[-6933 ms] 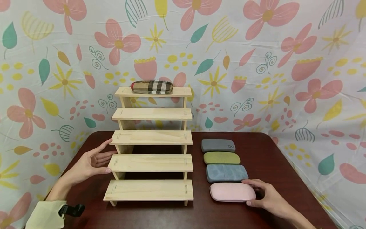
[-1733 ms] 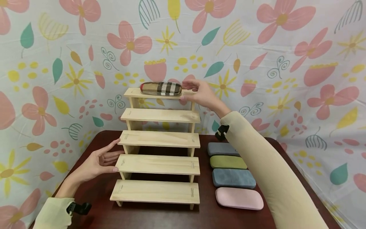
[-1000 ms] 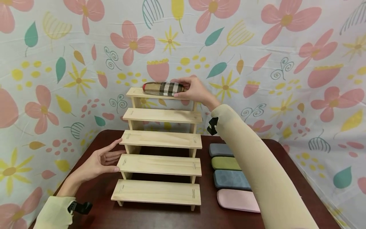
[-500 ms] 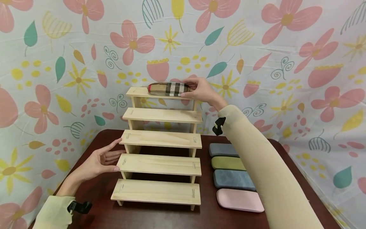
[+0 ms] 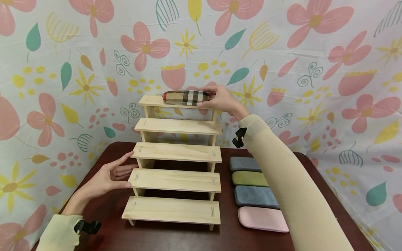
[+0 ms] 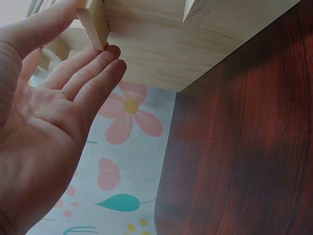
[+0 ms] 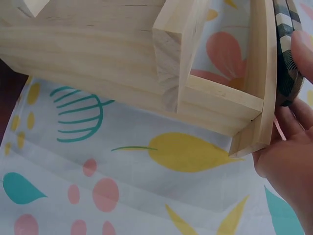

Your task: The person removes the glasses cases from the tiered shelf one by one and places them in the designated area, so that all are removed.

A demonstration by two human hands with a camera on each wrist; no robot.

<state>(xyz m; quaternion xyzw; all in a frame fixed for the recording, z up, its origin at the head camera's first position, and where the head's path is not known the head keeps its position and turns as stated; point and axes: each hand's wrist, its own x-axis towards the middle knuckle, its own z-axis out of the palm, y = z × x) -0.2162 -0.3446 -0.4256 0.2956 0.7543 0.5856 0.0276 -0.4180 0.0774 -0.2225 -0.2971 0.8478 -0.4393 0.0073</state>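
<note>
A tiered wooden display stand [image 5: 176, 151] with several steps stands on the table. On its top step lies a plaid glasses case [image 5: 180, 97] with a red end. My right hand [image 5: 224, 99] pinches the case's right end, thumb in front and fingers behind; the right wrist view shows the checked case [image 7: 287, 54] beside the thumb. My left hand [image 5: 105, 179] touches the left ends of the middle steps, its thumb at the lower of the two. Seen from the left wrist, the fingers [image 6: 100, 78] are nearly straight, with tips against the wood.
Right of the stand, a grey-blue case [image 5: 245, 164], a green case [image 5: 249, 178], a blue case [image 5: 255, 196] and a pink case [image 5: 262, 219] form a column, partly covered by the right sleeve [image 5: 282, 174]. A flowered cloth [image 5: 267, 52] hangs behind the dark red table [image 5: 169, 238].
My right hand has gone from the pink case up to the top step and taken hold of the plaid case. The case has slid slightly right. My left hand keeps its place.
</note>
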